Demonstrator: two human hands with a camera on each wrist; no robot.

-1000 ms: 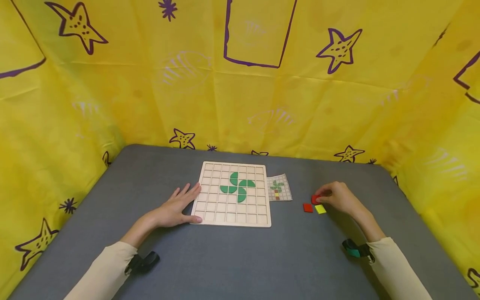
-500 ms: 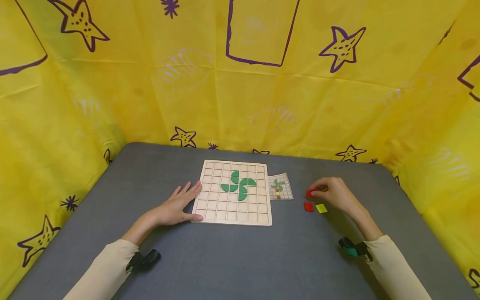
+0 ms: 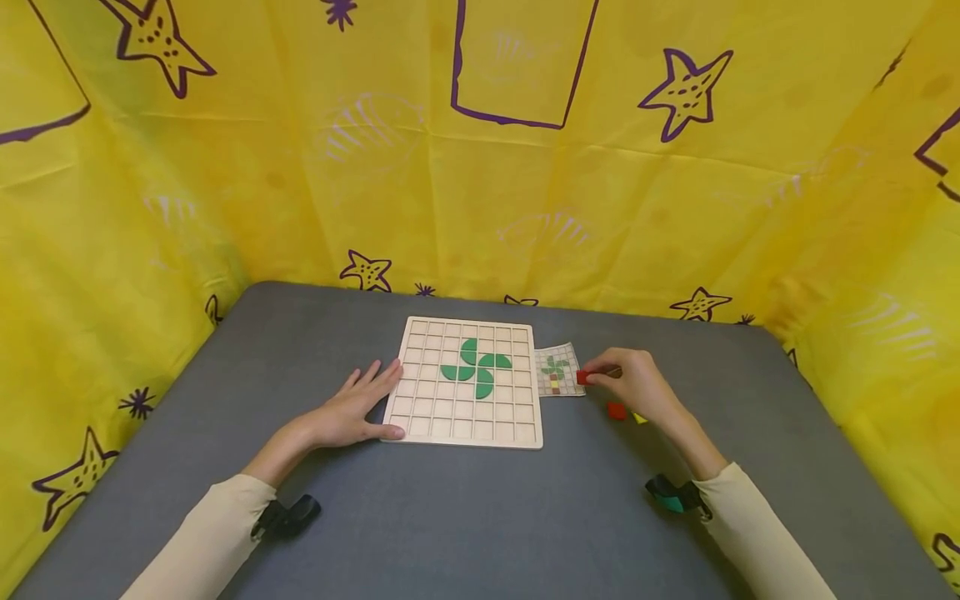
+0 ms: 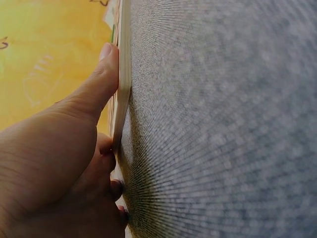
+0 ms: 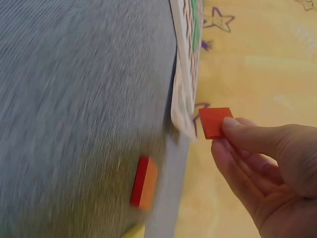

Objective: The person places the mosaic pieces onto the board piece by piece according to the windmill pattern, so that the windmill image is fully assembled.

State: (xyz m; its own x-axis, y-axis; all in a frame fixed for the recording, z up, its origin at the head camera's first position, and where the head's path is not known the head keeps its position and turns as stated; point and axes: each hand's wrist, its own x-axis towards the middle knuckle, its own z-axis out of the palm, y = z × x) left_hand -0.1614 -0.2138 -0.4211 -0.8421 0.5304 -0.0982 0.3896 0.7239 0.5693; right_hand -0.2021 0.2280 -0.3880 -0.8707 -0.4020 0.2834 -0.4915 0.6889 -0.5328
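My right hand [image 3: 633,382] pinches a red square tile [image 5: 215,122] between thumb and fingers, held up over the right edge of a small pattern card [image 3: 553,360]. The card sticks out from beside a wooden grid board [image 3: 431,408]. Green quarter-round pieces [image 3: 484,389] form a pinwheel on the board. My left hand [image 3: 341,421] lies with fingers spread at the board's left edge, the thumb on its near left corner, as the left wrist view also shows. A second red tile [image 3: 617,411] and a yellow tile [image 3: 640,418], partly hidden by my right hand, lie on the table.
The grey table [image 3: 465,525] carries the board near its middle. Yellow cloth [image 3: 480,183] with purple starfish drawings hangs behind and at both sides. A dark strap [image 3: 288,518] hangs at my left cuff, another strap [image 3: 675,496] at the right.
My right hand has lifted the red tile off the table and carried it left to the card. The other red tile and the yellow one stay put. My left hand keeps its place.
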